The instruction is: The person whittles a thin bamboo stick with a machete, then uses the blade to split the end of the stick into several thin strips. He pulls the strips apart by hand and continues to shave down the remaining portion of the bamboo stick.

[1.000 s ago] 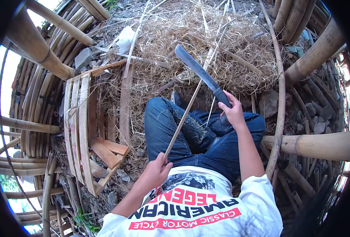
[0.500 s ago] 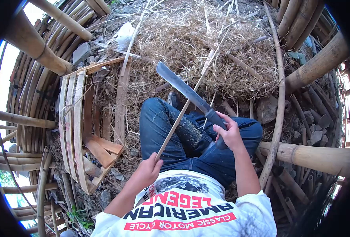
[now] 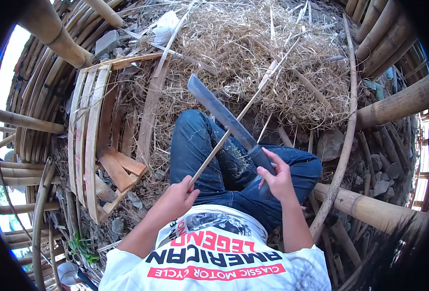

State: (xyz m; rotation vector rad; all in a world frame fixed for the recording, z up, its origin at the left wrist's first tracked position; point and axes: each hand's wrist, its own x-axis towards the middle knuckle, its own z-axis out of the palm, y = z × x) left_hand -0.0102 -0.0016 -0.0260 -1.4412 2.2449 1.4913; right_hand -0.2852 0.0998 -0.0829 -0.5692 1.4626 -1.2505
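Note:
My left hand (image 3: 178,199) is closed around the near end of a long, thin bamboo strip (image 3: 205,162). From there the strip slants up and away to the right, over my legs toward the shavings. In my right hand (image 3: 278,180) is the dark handle of a machete (image 3: 218,107), above my right thigh. Its broad grey blade points up and left, crossing the strip over my lap. Blade and strip appear to touch at the crossing. Pale shavings cling to my jeans (image 3: 187,143).
A heap of curly bamboo shavings (image 3: 253,63) covers the ground ahead. To the left stands a slatted wooden crate (image 3: 94,140) with wood pieces inside. Thick bamboo poles (image 3: 369,201) and a long thin stick (image 3: 345,140) lie right, near broken stones (image 3: 381,186).
The machete blade has shifted a little along the strip toward my left hand. My head view has turned slightly. Both hands keep their hold.

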